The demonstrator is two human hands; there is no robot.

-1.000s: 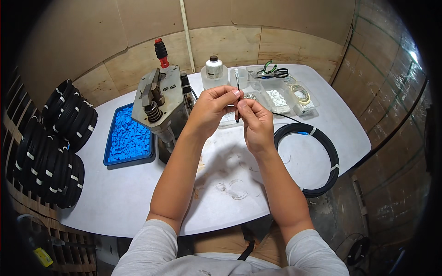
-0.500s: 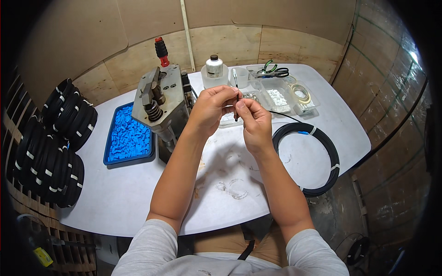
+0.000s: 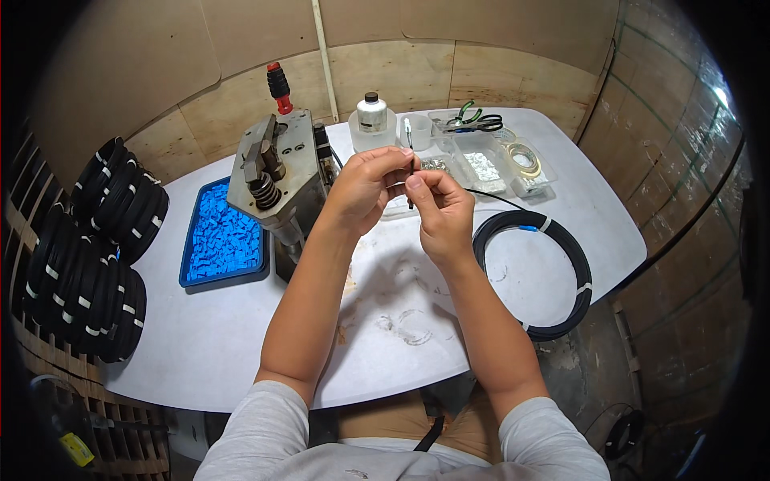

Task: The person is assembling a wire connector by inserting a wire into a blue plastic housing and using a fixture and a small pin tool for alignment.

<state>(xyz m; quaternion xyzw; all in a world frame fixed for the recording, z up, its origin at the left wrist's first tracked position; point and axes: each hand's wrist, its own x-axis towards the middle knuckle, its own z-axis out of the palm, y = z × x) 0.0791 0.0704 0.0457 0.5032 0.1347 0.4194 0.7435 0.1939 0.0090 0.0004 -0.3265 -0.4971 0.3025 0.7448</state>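
Both my hands meet over the far middle of the table, pinching a thin black cable (image 3: pixel 411 204) held upright. My left hand (image 3: pixel 362 186) grips it higher up between thumb and forefinger. Just below, my right hand (image 3: pixel 443 210) closes its thumb and fingers on the same piece. A slim whitish tip (image 3: pixel 407 132) rises above the fingers, in line with the cable; whether it belongs to it I cannot tell. From behind my right hand a black lead runs to a tied black cable coil (image 3: pixel 579 260) at the right, which has a small blue end piece (image 3: pixel 527 229).
A metal press (image 3: pixel 281 180) stands left of my hands, beside a blue tray (image 3: pixel 184 272) full of blue parts. Behind are a white bottle (image 3: pixel 371 114), clear boxes of small parts (image 3: pixel 481 167), tape rolls (image 3: pixel 524 160) and scissors (image 3: pixel 481 124). Several black coils (image 3: pixel 84 280) stack at far left.
My hands keep their pinch on the cable, with only a slight shift of the fingers. The whole view has moved a little.
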